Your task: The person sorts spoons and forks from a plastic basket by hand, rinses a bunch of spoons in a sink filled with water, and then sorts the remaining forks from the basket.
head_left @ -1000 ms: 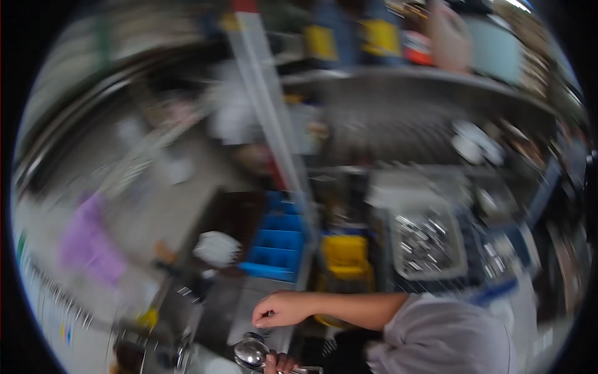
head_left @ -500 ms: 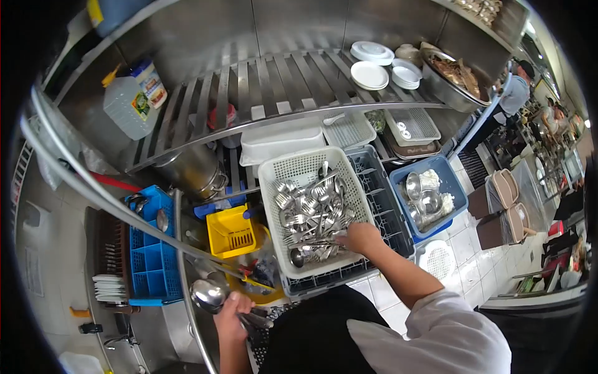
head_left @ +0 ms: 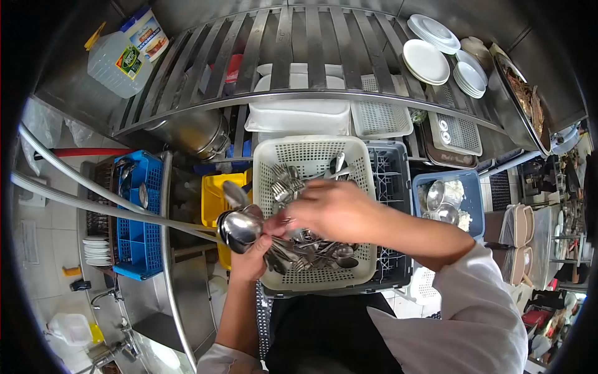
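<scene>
My left hand is closed round a bundle of metal spoons, their bowls pointing up and left, at the left side of the white perforated basket. Over the basket, my right hand is closed and partly blurred, its fingertips right beside the bundle. A blurred spoon sticks out from between the two hands and seems to be in the right one; its handle is hidden. Mixed forks and spoons lie loose in the basket, partly covered by my right hand and forearm.
Under the basket sits a grey dish rack. A blue tub with metal bowls stands right, a yellow bin and a blue divided caddy left. A slatted metal shelf with plates crosses behind. Grey hoses cut across the left.
My left hand has raised the spoons to the basket's left edge. My right hand has left the basket's lower right and come across to the bundle. The view has shifted.
</scene>
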A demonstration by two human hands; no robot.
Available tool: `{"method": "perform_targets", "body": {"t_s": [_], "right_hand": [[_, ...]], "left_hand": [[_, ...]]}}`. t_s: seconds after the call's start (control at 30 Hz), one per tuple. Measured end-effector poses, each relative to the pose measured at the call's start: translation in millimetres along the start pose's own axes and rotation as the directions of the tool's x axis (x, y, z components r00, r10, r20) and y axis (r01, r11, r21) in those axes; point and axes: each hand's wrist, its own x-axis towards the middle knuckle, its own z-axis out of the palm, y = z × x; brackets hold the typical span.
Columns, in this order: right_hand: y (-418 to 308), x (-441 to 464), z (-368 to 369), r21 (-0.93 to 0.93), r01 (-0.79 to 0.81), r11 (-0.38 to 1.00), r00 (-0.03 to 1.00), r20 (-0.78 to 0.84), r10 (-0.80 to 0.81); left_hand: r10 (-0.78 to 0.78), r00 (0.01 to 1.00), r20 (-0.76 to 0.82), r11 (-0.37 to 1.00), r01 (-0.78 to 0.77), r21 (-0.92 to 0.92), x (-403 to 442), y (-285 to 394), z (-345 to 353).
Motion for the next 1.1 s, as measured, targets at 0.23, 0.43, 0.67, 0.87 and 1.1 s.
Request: {"method": "perform_targets", "body": {"t_s": [0.23,0.43,0.67,0.87,1.1], "right_hand": [[-2,1,112,0.603,-0.369,0.708,0.905,0.058,0.422],[-18,-51,224,0.031,-0.061,0.998,0.940,0.339,0.046],[-27,20,143,0.157,-0.031,0.987,0.970,0.244,-0.008],[-16,214,109,0.330,-0.247,0.911,0.756,-0.523,0.394],[-49,511,235,0.633,0.141,0.761,0.533,-0.696,0.481]], "left_hand": [[0.011,0.998,-0.055,0.950,-0.027,-0.312,-53,5,5],[0.112,0.899,-0.422,0.959,-0.209,-0.190,-183,34,-86],[0.269,0.760,-0.592,0.796,-0.521,-0.308,-299,42,-181],[0.193,0.686,-0.701,0.834,-0.491,-0.251,-366,78,-255],[0.153,0.809,-0.567,0.874,-0.379,-0.304,-387,124,-309]]}}
